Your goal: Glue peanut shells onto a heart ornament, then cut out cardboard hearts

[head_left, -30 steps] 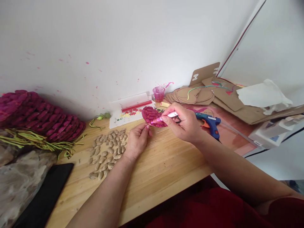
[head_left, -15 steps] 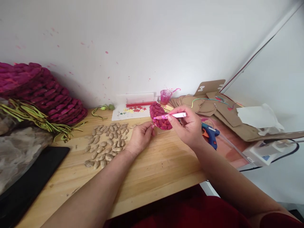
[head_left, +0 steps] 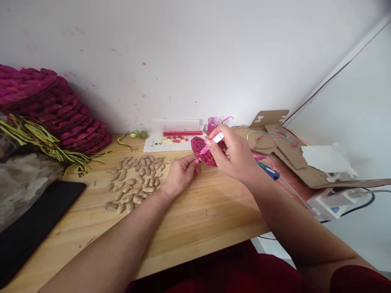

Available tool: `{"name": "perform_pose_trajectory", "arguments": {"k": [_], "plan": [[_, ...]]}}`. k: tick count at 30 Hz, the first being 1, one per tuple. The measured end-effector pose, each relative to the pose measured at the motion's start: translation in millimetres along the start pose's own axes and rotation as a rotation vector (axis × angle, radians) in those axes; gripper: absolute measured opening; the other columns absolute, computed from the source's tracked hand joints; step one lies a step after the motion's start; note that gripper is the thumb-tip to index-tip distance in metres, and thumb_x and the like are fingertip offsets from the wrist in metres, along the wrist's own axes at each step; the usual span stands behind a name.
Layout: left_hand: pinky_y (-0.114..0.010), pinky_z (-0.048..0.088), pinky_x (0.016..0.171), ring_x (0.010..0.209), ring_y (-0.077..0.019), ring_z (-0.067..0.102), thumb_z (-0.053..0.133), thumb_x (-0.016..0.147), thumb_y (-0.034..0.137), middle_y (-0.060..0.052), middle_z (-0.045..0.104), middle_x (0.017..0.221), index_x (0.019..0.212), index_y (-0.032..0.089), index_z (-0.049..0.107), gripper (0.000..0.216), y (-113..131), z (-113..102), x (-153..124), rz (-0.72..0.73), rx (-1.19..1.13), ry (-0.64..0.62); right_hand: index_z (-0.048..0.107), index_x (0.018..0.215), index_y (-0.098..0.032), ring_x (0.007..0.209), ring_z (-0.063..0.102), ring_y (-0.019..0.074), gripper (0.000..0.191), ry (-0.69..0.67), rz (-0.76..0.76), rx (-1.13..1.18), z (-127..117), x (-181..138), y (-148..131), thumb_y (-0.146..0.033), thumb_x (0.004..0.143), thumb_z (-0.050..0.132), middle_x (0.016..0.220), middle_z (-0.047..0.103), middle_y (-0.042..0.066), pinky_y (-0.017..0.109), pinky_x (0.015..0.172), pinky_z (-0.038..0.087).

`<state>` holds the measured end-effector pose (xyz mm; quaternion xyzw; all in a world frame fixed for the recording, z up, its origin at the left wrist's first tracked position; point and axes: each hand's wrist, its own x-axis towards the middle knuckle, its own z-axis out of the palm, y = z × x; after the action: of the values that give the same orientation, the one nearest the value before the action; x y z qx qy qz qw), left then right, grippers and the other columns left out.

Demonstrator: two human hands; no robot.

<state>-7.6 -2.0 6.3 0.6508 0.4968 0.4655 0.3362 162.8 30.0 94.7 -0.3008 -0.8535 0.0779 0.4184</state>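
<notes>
Magenta plaque (head_left: 197, 143): lumpy, with a speckled rim; held tilted over the table (head_left: 207, 228), near the middle of the view, partly behind the right hand.
Left hand (head_left: 180, 173): thumb and fingers pinching the plaque's near edge.
Right hand (head_left: 236, 156): fingers pinching a white pen (head_left: 218, 137), pink tip down at the rim – touching or just above, cannot tell.
Colour so far: the visible face looks magenta nearly all over, so that piece seems well advanced; whether the rim is fully covered is too small to judge.
Finished-looking pile: a stack of similar magenta pieces (head_left: 55, 106) at the left, yellow-green cords (head_left: 45, 138) hanging in front.
Unworked stock: peanuts (head_left: 132, 181) loose on the table, plain tan; cardboard cutouts (head_left: 262, 143) at the right, bare brown on their visible faces.
Star sheet: paper (head_left: 149, 144) behind the peanuts, red, yellow and green stars on it – none made out on the plaque.
</notes>
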Motion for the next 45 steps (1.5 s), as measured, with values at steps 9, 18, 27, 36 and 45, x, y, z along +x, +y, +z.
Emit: {"name": "perform_pose_trajectory", "arguments": {"k": [9,18,27,36,45], "plan": [[-0.026,0.044,0.067,0.062,-0.0156,0.055,0.046,0.096,0.029,0.0,0.063,0.065,0.07,0.02,0.06,0.031,-0.4,0.9,0.6,0.022,-0.008,-0.003,0.049,0.092,-0.023,0.072,0.056,0.0164,0.009,-0.112,-0.075,-0.005,3.2,5.9,-1.5,-0.021,0.1,0.052,0.076,0.062,0.0,0.031,0.072,0.042],[-0.026,0.044,0.067,0.062,-0.015,0.055,0.046,0.095,0.027,0.0,0.063,0.064,0.068,0.02,0.06,0.031,-2.0,0.8,1.4,0.025,0.01,0.001,0.05,0.091,-0.022,0.076,0.058,0.018,0.008,-0.184,-0.091,-0.052,-0.7,5.1,-4.9,-0.019,0.098,0.052,0.081,0.064,0.002,0.032,0.072,0.042],[-0.026,0.044,0.069,0.064,-0.0152,0.055,0.047,0.096,0.028,0.0,0.063,0.066,0.071,0.019,0.061,0.03,-3.9,1.2,1.4,0.037,-0.01,-0.002,0.051,0.092,-0.022,0.074,0.057,0.0163,0.007,-0.167,-0.109,-0.022,-0.4,8.9,-2.0,-0.017,0.097,0.053,0.076,0.062,0.0,0.031,0.072,0.042],[-0.026,0.043,0.069,0.064,-0.0151,0.055,0.046,0.096,0.027,0.0,0.063,0.066,0.07,0.019,0.06,0.03,-4.5,1.3,1.2,0.028,-0.005,0.0,0.05,0.09,-0.022,0.07,0.055,0.0151,0.009,-0.224,-0.11,-0.014,-1.8,11.9,-2.4,-0.019,0.097,0.054,0.077,0.063,0.0,0.03,0.067,0.04],[-0.026,0.043,0.07,0.064,-0.0151,0.055,0.047,0.096,0.028,0.0,0.063,0.066,0.07,0.019,0.06,0.031,-2.8,1.2,2.1,0.036,-0.02,-0.01,0.049,0.09,-0.022,0.07,0.053,0.0151,0.008,-0.212,-0.135,-0.035,-3.1,13.1,-3.0,-0.018,0.097,0.053,0.08,0.063,0.0,0.03,0.067,0.039]]}}
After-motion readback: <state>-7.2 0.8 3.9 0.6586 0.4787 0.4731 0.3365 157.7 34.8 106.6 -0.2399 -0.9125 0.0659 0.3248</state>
